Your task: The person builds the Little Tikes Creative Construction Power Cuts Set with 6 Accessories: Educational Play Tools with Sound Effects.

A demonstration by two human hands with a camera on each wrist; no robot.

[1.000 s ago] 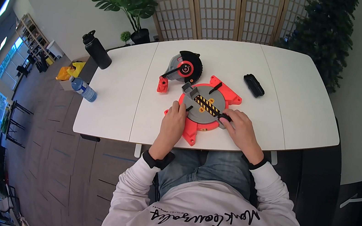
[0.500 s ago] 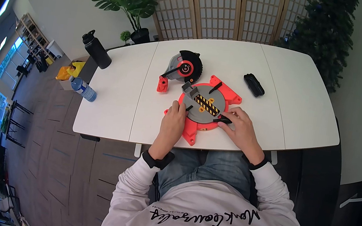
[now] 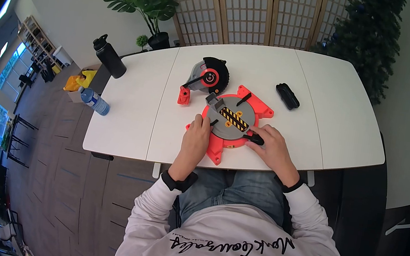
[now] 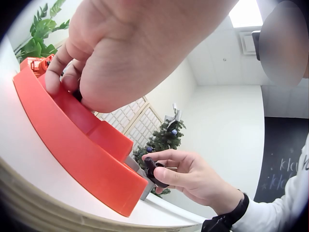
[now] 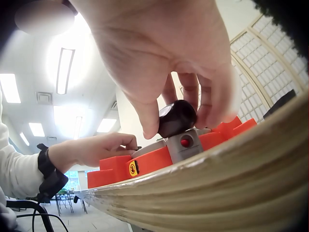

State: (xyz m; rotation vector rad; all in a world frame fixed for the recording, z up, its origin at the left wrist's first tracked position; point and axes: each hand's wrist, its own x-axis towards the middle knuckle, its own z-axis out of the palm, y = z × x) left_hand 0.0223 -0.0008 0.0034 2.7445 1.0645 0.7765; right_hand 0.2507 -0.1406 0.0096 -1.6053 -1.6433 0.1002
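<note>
On the white table, a red-and-grey base is set flat near the front edge, between the 2 hands. Its round grey disc is crossed by a yellow-and-black striped strip. By the left hand, the base is gripped at its left side with curled fingers, and a small dark part is partly hidden under them. By the right hand, a black handle is pinched between thumb and fingers at the near right edge, just above a grey block in which a red spot is seen. Behind the base, a grey, black and red saw head is laid, with a red foot at its lower left end. Farther right, well apart from the saw head, a black case is placed on the tabletop
</note>
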